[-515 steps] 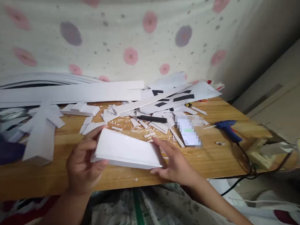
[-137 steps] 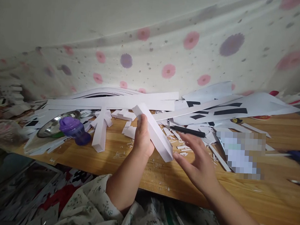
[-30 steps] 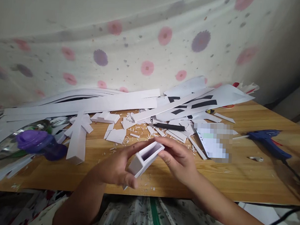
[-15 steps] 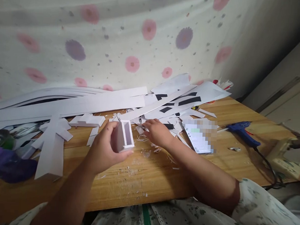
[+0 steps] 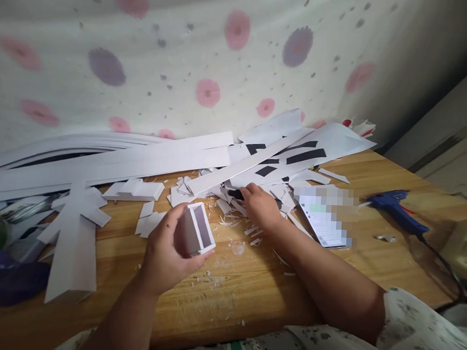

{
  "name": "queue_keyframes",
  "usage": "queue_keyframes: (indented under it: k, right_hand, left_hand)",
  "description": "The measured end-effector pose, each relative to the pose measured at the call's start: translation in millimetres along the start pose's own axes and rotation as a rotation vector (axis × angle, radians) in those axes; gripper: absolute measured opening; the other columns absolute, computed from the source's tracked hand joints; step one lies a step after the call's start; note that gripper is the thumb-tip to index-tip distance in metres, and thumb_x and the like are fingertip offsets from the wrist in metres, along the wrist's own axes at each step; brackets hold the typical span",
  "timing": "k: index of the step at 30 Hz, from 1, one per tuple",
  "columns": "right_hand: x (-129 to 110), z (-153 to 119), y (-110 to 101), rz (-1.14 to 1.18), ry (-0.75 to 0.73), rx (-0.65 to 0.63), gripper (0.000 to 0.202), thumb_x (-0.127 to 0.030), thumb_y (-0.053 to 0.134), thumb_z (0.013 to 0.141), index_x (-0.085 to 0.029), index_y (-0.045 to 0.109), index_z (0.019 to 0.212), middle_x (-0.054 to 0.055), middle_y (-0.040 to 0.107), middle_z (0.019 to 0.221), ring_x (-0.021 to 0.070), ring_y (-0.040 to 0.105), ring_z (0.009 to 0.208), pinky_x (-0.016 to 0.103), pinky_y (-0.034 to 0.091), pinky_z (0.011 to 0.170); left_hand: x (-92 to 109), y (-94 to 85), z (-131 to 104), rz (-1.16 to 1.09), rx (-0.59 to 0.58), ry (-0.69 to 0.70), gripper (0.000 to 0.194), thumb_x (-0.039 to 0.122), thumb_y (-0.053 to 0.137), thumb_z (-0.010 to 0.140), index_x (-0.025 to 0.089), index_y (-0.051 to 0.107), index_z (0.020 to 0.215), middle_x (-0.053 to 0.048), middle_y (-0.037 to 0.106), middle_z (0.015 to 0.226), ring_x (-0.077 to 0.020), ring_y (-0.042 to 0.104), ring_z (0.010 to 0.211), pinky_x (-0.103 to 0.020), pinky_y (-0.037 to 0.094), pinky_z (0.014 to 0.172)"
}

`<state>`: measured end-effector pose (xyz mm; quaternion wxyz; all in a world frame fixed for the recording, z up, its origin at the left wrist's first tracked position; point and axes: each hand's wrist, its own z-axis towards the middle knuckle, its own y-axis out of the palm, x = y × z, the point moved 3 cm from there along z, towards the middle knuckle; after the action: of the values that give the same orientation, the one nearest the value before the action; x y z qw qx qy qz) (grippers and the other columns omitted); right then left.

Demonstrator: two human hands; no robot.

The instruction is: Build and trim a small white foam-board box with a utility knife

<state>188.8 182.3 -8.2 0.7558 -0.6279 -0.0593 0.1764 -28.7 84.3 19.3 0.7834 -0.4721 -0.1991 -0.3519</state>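
Observation:
My left hand (image 5: 167, 252) is closed around a small white cardboard box (image 5: 190, 231), its narrow open side facing up and to the right. The box is held just above the wooden table. Over the paper scraps my right hand (image 5: 260, 206) is closed on a slim black tool (image 5: 236, 194). One dark end sticks out left of the fingers; most of the rest is under the hand, so its exact kind is hidden. White offcuts (image 5: 226, 206) and thin shavings lie around the right fingers.
Long white strips (image 5: 149, 163) and a sheet with black patches (image 5: 306, 156) lie along the back. A stepped white piece (image 5: 134, 190) and folded card (image 5: 73, 255) sit left. Rightward are a phone (image 5: 320, 217), a blue glue gun (image 5: 400, 210) and a white earbud (image 5: 385, 238).
My right hand has closed on the black tool among the scraps. The left hand still holds the box, now slightly lower in view. The camera view has shifted a little.

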Motion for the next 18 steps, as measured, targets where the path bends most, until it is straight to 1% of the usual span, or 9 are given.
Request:
queue_keyframes:
  k: [1,3,4,5,7,9,12,15,18]
  right_hand:
    - [1,-1,-4,0.027,0.005,0.029,0.031,-0.013,0.043,0.087,-0.012,0.056,0.115,0.017,0.059,0.110,0.0237,0.059,0.088,0.034,0.047,0.070]
    - [0,-6,-15,0.130,-0.024,0.118,0.035,-0.017,0.044,0.088,-0.012,0.050,0.122,0.017,0.056,0.117,0.0235,0.059,0.093,0.034,0.048,0.075]
    - [-1,-11,-22,0.266,-0.074,0.210,0.034,-0.018,0.046,0.087,-0.012,0.050,0.120,0.016,0.057,0.116,0.0235,0.059,0.097,0.034,0.048,0.079]
    - [-4,-16,-29,0.408,-0.158,0.286,0.033,-0.019,0.048,0.087,-0.013,0.050,0.119,0.015,0.059,0.112,0.0231,0.059,0.099,0.034,0.048,0.083]
    - [-9,-28,-41,0.614,-0.286,0.355,0.034,-0.025,0.047,0.090,-0.017,0.047,0.123,0.012,0.062,0.109,0.0214,0.061,0.097,0.034,0.049,0.082]
    - [-15,-38,-49,0.694,-0.359,0.343,0.040,-0.028,0.045,0.093,-0.020,0.041,0.131,0.012,0.062,0.113,0.0212,0.061,0.099,0.035,0.050,0.082]
    - [-26,-50,-60,0.630,-0.496,0.341,0.044,-0.034,0.045,0.093,-0.021,0.040,0.134,0.013,0.064,0.112,0.0219,0.063,0.097,0.034,0.051,0.078]
    - [-36,-56,-66,0.528,-0.613,0.299,0.042,-0.042,0.042,0.094,-0.019,0.047,0.128,0.013,0.068,0.103,0.0220,0.064,0.089,0.034,0.052,0.072]
    - [-44,-58,-66,0.471,-0.648,0.228,0.042,-0.045,0.038,0.095,-0.016,0.054,0.120,0.012,0.069,0.098,0.0217,0.065,0.083,0.034,0.052,0.067]
  left_hand:
    - [0,-0.5,0,-0.009,-0.002,0.010,0.082,0.036,0.077,0.059,0.020,0.041,0.131,-0.014,0.061,0.119,-0.0282,0.063,0.100,-0.043,0.054,0.084]
    - [3,-2.1,1,-0.028,0.009,0.045,0.078,0.033,0.077,0.060,0.021,0.042,0.129,-0.013,0.061,0.118,-0.0271,0.063,0.099,-0.041,0.054,0.084]
    - [5,-3.4,2,-0.034,0.023,0.071,0.076,0.032,0.076,0.061,0.021,0.043,0.128,-0.012,0.061,0.117,-0.0263,0.063,0.099,-0.040,0.054,0.084]
    - [7,-4.9,4,-0.040,0.041,0.100,0.075,0.030,0.076,0.061,0.021,0.044,0.127,-0.012,0.061,0.116,-0.0257,0.063,0.099,-0.040,0.054,0.084]
    - [11,-7.7,7,-0.047,0.070,0.157,0.073,0.029,0.076,0.060,0.021,0.045,0.125,-0.011,0.062,0.115,-0.0254,0.062,0.100,-0.039,0.053,0.086]
    - [13,-9.8,8,-0.061,0.080,0.179,0.073,0.031,0.077,0.058,0.021,0.046,0.124,-0.011,0.062,0.114,-0.0255,0.062,0.100,-0.039,0.053,0.086]
    - [12,-10.0,8,-0.106,0.046,0.140,0.076,0.034,0.079,0.056,0.020,0.046,0.123,-0.012,0.062,0.114,-0.0268,0.062,0.100,-0.042,0.052,0.088]
    - [8,-8.6,6,-0.183,-0.001,0.073,0.079,0.037,0.080,0.055,0.020,0.045,0.124,-0.014,0.061,0.116,-0.0288,0.061,0.102,-0.045,0.050,0.090]
    - [6,-7.4,5,-0.249,-0.047,0.020,0.081,0.037,0.080,0.054,0.019,0.045,0.124,-0.015,0.061,0.117,-0.0299,0.061,0.103,-0.046,0.049,0.091]
